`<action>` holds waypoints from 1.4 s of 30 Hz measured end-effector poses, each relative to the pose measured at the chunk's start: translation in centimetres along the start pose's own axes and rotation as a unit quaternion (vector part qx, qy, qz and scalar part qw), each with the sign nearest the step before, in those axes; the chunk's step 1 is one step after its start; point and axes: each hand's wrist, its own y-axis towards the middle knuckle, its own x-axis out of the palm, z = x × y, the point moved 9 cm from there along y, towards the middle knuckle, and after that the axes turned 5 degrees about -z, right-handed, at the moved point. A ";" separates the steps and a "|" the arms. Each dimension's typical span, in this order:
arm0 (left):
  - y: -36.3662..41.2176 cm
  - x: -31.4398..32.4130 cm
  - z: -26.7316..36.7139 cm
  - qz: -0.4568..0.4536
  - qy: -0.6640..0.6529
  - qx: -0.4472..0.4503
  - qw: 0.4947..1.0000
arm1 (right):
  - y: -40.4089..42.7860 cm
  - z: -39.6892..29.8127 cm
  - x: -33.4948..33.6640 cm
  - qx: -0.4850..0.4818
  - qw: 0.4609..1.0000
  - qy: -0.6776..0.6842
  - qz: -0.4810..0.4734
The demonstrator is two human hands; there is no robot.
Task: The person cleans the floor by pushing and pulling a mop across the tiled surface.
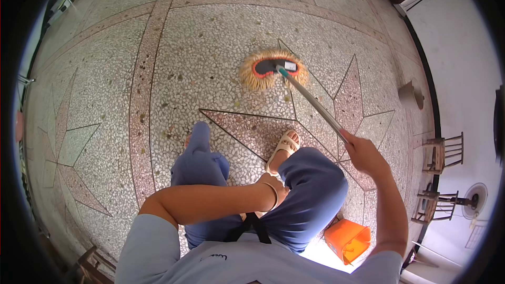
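Note:
My right hand (pixel 361 153) is closed around the metal handle (pixel 315 104) of a mop. The handle runs up and left to a mop head (pixel 258 81) of yellowish yarn with a dark, red-edged backing, which lies on the terrazzo floor ahead of my feet. My left hand (pixel 277 189), with a pale bangle at the wrist, rests against my right thigh near the knee. Its fingers are curled, and most of them are hidden, so whether it holds anything cannot be seen.
At the right wall stand small wooden chairs (pixel 436 156), a fan (pixel 474 201) and a grey bin (pixel 410 95). An orange plastic bin (pixel 343 236) is close by my right leg. Part of a wooden chair (pixel 94 266) shows at the lower left.

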 end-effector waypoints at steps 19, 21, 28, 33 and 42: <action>-0.2 -4.3 -3.5 0.077 -0.036 -0.065 0.994 | 6.5 4.5 4.1 -0.024 0.999 0.000 0.040; 0.4 -3.0 -2.8 0.075 -0.010 -0.050 0.996 | -0.9 5.1 3.7 0.041 0.999 0.009 -0.005; 1.1 0.1 -0.3 0.041 -0.012 -0.007 0.999 | -14.1 6.0 1.4 0.102 0.993 0.023 -0.046; -0.1 -0.6 -0.2 0.031 -0.015 -0.015 0.999 | -6.7 4.0 -0.4 0.059 0.998 -0.035 -0.006; 1.8 -4.0 -4.5 0.116 -0.070 -0.083 0.987 | 22.8 3.4 2.4 -0.004 0.992 0.030 0.124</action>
